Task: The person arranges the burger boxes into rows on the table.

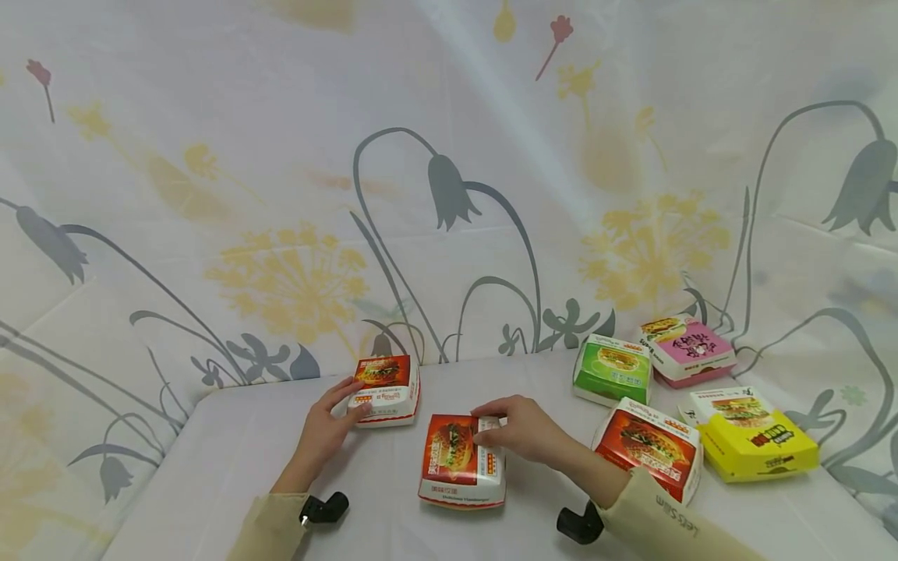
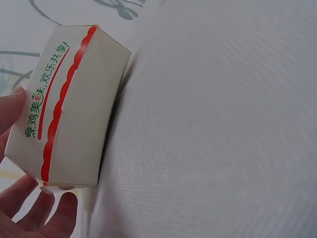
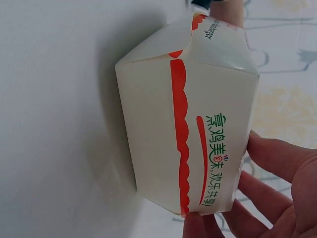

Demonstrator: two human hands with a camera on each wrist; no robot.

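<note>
A red-and-white burger box [image 1: 388,396] sits toward the back of the table, left of centre. My left hand [image 1: 324,421] grips its left side, thumb on the upper face and fingers about the side, as the left wrist view of the box [image 2: 81,119] shows. Closer to me is a second red-and-white burger box [image 1: 449,460]. At its upper right edge, my right hand [image 1: 526,431] holds it between thumb and fingers. In the right wrist view, this box [image 3: 153,124] shows a white side with a red scalloped stripe; fingers reach round its far end.
On the right stand a green burger box [image 1: 612,368], a pink one [image 1: 691,351], a yellow one [image 1: 761,436] and another red one [image 1: 648,448], close together. A flower-patterned curtain [image 1: 449,257] hangs behind the white-covered table [image 1: 231,452].
</note>
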